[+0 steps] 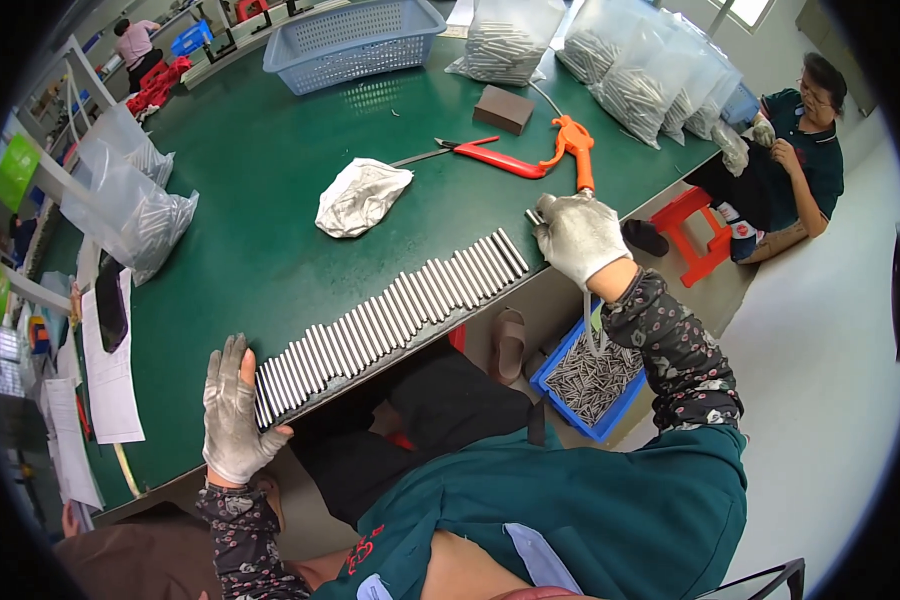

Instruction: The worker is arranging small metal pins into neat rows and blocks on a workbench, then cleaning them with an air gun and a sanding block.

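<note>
A long slanting row of short metal rods point(395, 318) lies side by side along the near edge of the green table. My left hand point(232, 415), in a greyish glove, rests at the row's left end with its fingers stretched out, the thumb side against the last rod. Beyond the right end, my gloved right hand point(582, 238) is closed, and a metal rod point(534, 217) pokes out between its fingertips; whether it holds more than one is hidden. Just past that hand lies an orange air blow gun point(573, 150), next to red-handled pliers point(500, 158).
A crumpled white cloth point(362, 197) and a brown block point(503, 109) lie on the table point(240, 240). Behind are a blue basket point(355, 48) and bags of rods point(635, 85). Below right sits a blue bin point(602, 436) of rods. A co-worker point(805, 150) sits at right.
</note>
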The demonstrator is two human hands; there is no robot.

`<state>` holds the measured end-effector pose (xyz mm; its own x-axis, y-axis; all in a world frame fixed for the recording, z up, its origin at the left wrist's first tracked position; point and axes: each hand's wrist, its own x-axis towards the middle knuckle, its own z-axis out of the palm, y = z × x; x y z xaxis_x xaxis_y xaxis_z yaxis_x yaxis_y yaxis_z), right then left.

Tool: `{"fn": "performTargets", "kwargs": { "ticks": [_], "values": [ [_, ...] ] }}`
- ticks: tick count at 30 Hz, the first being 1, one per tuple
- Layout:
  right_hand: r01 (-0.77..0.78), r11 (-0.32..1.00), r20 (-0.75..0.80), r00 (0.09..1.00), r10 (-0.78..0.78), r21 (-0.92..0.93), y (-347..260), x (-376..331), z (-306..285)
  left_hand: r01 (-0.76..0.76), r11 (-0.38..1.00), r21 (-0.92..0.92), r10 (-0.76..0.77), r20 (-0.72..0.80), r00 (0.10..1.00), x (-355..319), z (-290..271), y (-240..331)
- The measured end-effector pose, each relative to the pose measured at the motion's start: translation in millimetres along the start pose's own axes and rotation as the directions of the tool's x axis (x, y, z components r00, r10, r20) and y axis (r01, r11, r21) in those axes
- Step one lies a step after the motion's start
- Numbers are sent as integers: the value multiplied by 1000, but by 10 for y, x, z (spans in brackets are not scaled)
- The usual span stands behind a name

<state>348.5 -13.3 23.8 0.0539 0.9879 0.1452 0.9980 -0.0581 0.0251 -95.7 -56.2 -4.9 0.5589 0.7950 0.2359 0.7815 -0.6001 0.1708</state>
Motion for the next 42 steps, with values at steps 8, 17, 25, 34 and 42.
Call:
{"fn": "performTargets", "kwargs": {
  "ticks": [8, 17, 25, 34, 42],
  "values": [
    [-22, 842, 215, 970, -113, 539, 137, 65, -93, -35, 999, -20, 35, -23, 999, 18, -5, -1],
    [409, 857, 230, 843, -486, 313, 29, 131, -132, -22, 1000, 12, 22, -12, 1000, 3, 1, -7],
    [412, 844, 195, 848, -493, 342, 17, 146, -71, -39, 999, -15, 39, -24, 999, -1, -2, -18],
    [579, 745, 38, 781, -624, 330, -421, 130, -249, -142, 975, -172, 116, -152, 982, 452, -76, 440],
    [639, 692, -17, 739, -674, 336, -660, 139, -23, -16, 998, 54, 10, 102, 995, 1276, 432, 1124]
  ]
}}
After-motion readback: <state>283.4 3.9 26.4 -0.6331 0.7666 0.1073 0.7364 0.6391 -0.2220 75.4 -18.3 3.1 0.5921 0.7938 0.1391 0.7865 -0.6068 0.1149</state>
